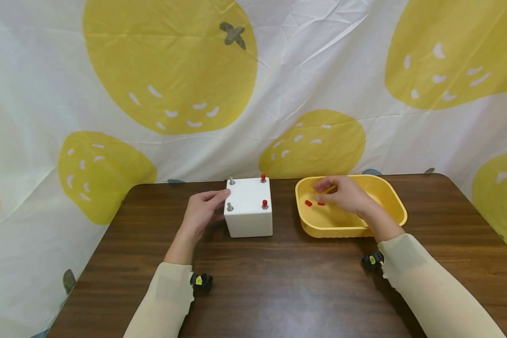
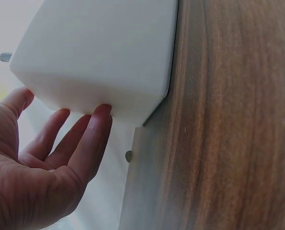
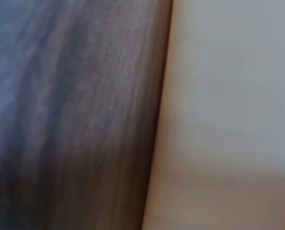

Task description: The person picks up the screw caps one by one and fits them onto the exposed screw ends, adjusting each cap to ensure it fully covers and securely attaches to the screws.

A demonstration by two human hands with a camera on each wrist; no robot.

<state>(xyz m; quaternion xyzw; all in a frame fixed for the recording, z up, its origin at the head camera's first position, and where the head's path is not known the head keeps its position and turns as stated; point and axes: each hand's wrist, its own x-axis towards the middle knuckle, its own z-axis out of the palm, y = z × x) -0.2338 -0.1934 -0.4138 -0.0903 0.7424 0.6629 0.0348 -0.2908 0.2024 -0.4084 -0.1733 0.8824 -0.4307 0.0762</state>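
A white box-shaped block [image 1: 248,197] stands on the table with metal screw posts at its top corners. Bare metal shows on the two left posts, one being a threaded screw [image 1: 230,207]; the right two carry red caps, such as this red cap [image 1: 265,204]. My left hand [image 1: 202,211] touches the block's left side with its fingertips, fingers loosely extended. My right hand [image 1: 344,193] reaches into a yellow tray [image 1: 350,232], thumb and fingers apart. Below its fingertips lie a small red cap [image 1: 308,203] and a second red piece [image 1: 321,203], partly covered.
The brown wooden table [image 1: 279,286] meets a hanging white cloth [image 1: 312,70] with yellow fruit prints at its back edge. In the right wrist view, the tray's outer wall [image 3: 228,96] fills the right side and hides the right hand.
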